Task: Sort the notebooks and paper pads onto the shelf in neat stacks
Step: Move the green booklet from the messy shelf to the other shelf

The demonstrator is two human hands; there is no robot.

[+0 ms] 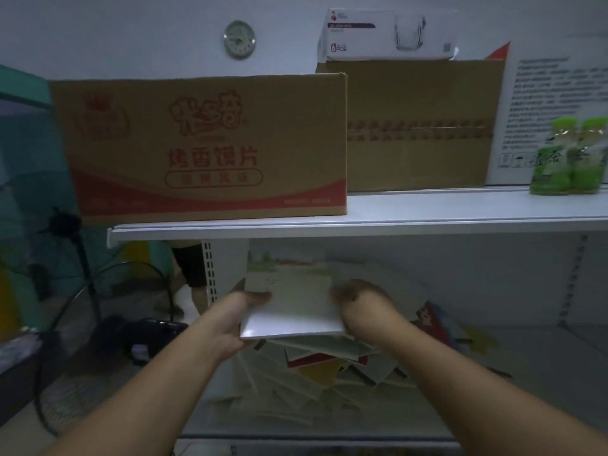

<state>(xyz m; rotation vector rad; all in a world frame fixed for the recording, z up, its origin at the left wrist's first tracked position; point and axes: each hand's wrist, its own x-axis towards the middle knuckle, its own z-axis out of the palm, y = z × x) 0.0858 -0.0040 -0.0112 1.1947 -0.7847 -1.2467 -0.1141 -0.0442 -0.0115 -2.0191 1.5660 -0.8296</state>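
While both hands held it, the notebook (pixel 296 304) sat tilted in mid-air under the upper shelf (pixel 427 212), directly over the loose pile (pixel 329 366) on the lower shelf (pixel 526 373). Cover: pale, glossy white toward the near edge, a faded landscape-like print toward the far edge; detail too blurred to read. Left hand (pixel 237 320) gripped the left edge, thumb on top of the cover, fingers curled underneath. Right hand (pixel 362 304) closed over the right edge with its fingers bent round it; motion blur there, so exact finger placement unclear. A second pale sheet or pad stood just behind the held one, leaning toward the back wall. The pile was unsorted: pads and notebooks fanned out at mixed angles, overlapping, with red, yellow and white covers showing, and a few more scattered to the right. Containers, all on the upper shelf: a brown carton (pixel 204 149) with red printing at the left front, closed, contents not visible. A plain brown carton (pixel 418 126) behind and to its right, taped shut, contents not visible. A white box (pixel 385 34) lay on top of that one, printed with a drinking glass and "6 PCS". A white printed carton (pixel 552 103) at far right, with two green-labelled bottles (pixel 566 159) standing side by side, touching, in front of it. Round clock (pixel 239 39) on the wall above. A stand fan (pixel 65 225) on the floor at left.
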